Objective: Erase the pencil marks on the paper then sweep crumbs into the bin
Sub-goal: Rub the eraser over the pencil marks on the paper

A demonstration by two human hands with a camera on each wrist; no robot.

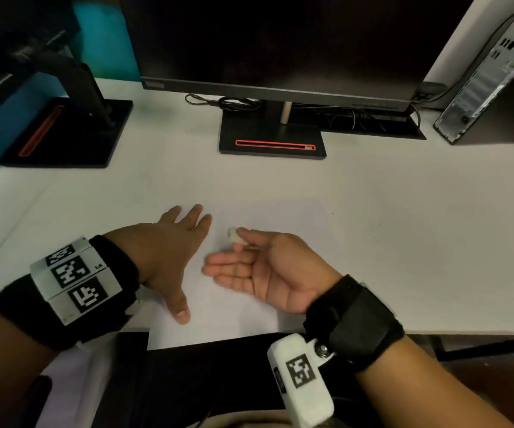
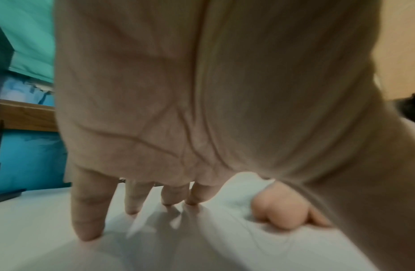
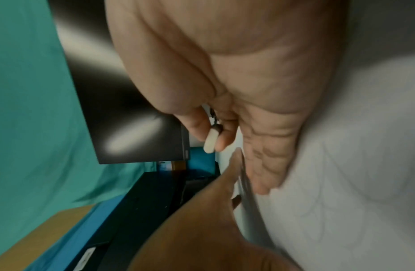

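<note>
A white sheet of paper (image 1: 296,230) lies on the white desk, its near edge hanging over the desk's front. My left hand (image 1: 172,242) lies flat on the paper's left part, fingers spread (image 2: 88,210). My right hand (image 1: 249,267) is turned on its side over the middle of the paper, its little-finger edge down. Thumb and forefinger pinch a small white eraser (image 1: 233,235), also visible in the right wrist view as the eraser (image 3: 210,142). Faint pencil lines show on the paper (image 2: 259,238) in the left wrist view. No bin is in view.
A monitor on a black stand (image 1: 272,140) with a red slot stands behind the paper. A second monitor base (image 1: 64,134) is at the left, a computer tower (image 1: 493,81) at the far right. Cables (image 1: 228,103) lie behind the stand.
</note>
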